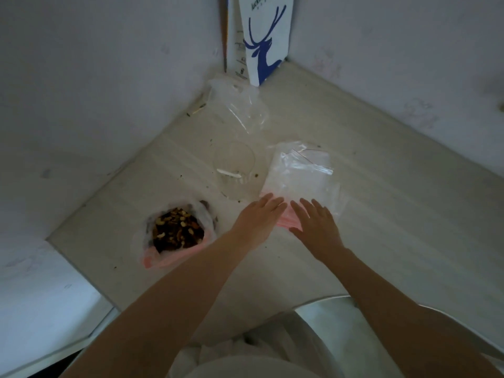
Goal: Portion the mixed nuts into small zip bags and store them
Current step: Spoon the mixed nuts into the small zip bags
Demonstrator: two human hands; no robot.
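Zip bags (300, 175) beneath right hand (317, 227) (outstretched)

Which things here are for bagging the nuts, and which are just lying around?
For the job:
nuts in their open bag
zip bags, stacked
left hand and right hand, both flat at the zip bags
glass cup, probably for scooping

Just lying about:
deer paper bag in the corner
crumpled clear bag
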